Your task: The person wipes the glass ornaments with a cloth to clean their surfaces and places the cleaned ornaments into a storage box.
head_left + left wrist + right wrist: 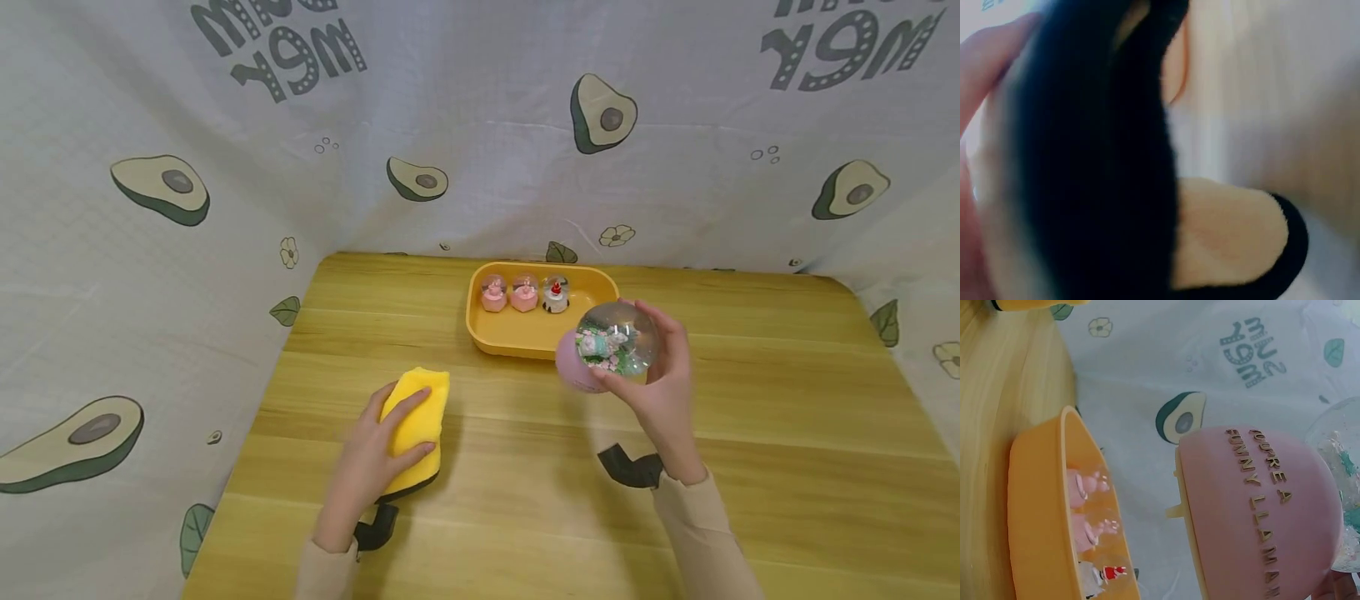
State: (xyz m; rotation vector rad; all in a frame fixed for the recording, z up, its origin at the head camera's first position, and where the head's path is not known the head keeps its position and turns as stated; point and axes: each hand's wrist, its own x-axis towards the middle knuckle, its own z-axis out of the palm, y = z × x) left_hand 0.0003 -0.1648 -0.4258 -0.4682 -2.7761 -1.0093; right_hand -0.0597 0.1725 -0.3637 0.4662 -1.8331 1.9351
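My right hand (667,400) grips a large snow globe (618,340) by its clear dome and holds it tilted above the table. A figure among pink flowers shows inside it. Its pink base (1260,512) points left in the head view; the right wrist view shows raised gold letters on it. My left hand (367,458) holds a folded yellow cloth (416,417) with black edging, thumb and fingers spread over its top. Close up and blurred, the black edging (1097,156) fills much of the left wrist view.
Behind the snow globe stands an orange-yellow tray (517,333). Three small snow globes are lined up in it: two pink ones (494,294) and one with a red top (557,294). An avocado-print curtain (510,192) borders the wooden table (810,400) at the back and sides.
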